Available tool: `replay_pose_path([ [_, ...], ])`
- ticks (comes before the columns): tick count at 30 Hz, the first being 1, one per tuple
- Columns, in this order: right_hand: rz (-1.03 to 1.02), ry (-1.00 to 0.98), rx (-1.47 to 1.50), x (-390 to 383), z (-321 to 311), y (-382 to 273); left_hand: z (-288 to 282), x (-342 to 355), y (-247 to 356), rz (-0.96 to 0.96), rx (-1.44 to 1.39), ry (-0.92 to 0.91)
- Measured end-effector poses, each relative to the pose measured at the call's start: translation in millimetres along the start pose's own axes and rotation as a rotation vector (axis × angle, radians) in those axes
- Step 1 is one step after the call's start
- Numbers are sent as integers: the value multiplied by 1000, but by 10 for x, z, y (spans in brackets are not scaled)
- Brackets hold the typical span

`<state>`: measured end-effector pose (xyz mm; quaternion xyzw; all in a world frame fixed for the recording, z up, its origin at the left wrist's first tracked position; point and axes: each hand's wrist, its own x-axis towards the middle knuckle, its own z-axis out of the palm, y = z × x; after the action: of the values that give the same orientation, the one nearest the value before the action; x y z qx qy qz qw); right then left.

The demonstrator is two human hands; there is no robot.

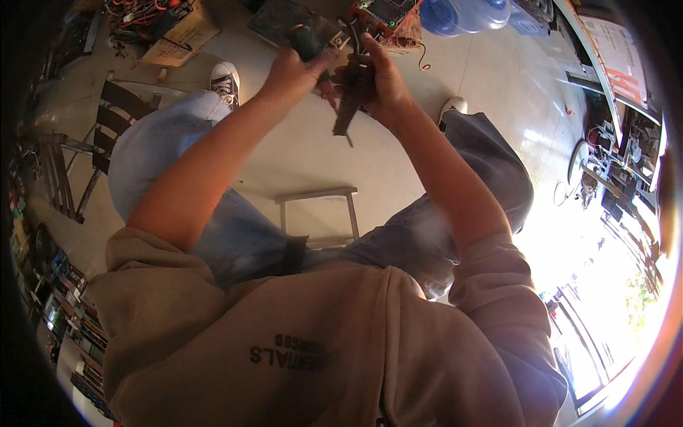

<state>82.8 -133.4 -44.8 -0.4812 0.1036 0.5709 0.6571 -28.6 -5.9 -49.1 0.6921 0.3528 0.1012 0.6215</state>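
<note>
At the top of the head view my left hand (292,78) grips a dark green and black tool (306,41), with a red part (329,92) below it. Just beside it my right hand (384,82) is closed on a dark metal piece (348,107) that has a long flat part and a thin rod hanging downward. Dark cables run up behind this piece to an orange-red device (388,13). A dark flat plate (274,18) lies behind my left hand. Exactly where the tool meets the metal piece is hard to make out.
A cardboard box with wires (178,39) sits at upper left, blue water jugs (455,14) at upper right. A dark chair (117,117) is left of my legs, a small metal frame (320,191) between them. Shelves and clutter (605,171) line the right side.
</note>
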Motion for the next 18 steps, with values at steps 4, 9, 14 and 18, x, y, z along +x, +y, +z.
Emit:
replay_pose_path([
  [4,27,-59,-93,71,33,105,-227,281,-69,386,533,393],
  [9,-4,-33,-246,6,154,174,-353,157,332,315,364,-122],
  [14,-51,-76,-237,-60,209,235,-358,-112,418,58,346,-389],
  [18,-133,-12,-224,23,248,316,-356,-165,367,46,369,-399],
])
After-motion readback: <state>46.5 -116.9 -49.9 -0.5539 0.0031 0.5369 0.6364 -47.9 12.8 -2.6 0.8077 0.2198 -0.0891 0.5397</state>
